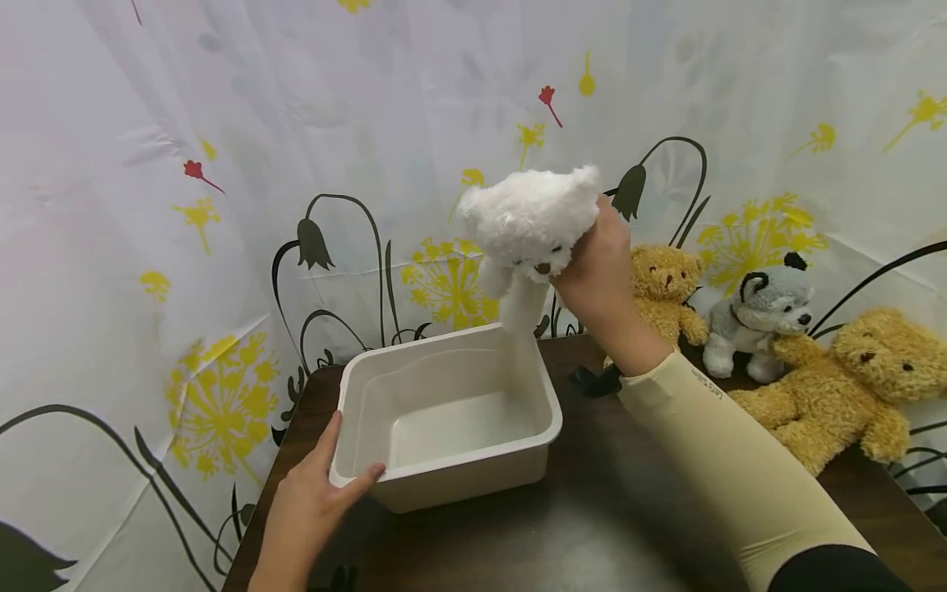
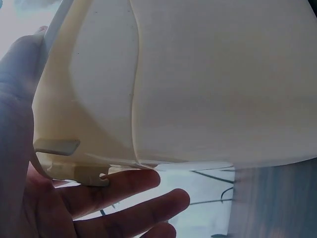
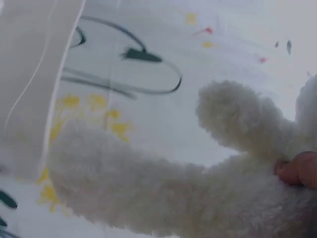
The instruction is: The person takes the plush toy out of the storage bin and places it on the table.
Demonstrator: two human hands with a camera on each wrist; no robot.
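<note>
My right hand (image 1: 602, 267) grips a fluffy white stuffed animal (image 1: 527, 218) by its side, holding it up above the back right part of a plastic bin (image 1: 459, 477). The toy's small brown nose faces down and forward, and a long white limb dangles towards the bin's inside. In the right wrist view, a fingertip (image 3: 297, 171) presses into the white fur (image 3: 148, 186). My left hand (image 1: 311, 485) spans the bin's front left corner, thumb along the front rim. Straight, spread fingers (image 2: 133, 213) extend beside the bin's outer wall (image 2: 208, 89) in the left wrist view.
On the right of the dark table (image 1: 592, 510) are a tan teddy bear (image 1: 666, 288), a grey-and-white stuffed dog (image 1: 765, 316) and a larger tan teddy bear (image 1: 843, 395). A black object (image 1: 595, 381) lies beside the bin. A flower-printed curtain (image 1: 414, 107) hangs behind.
</note>
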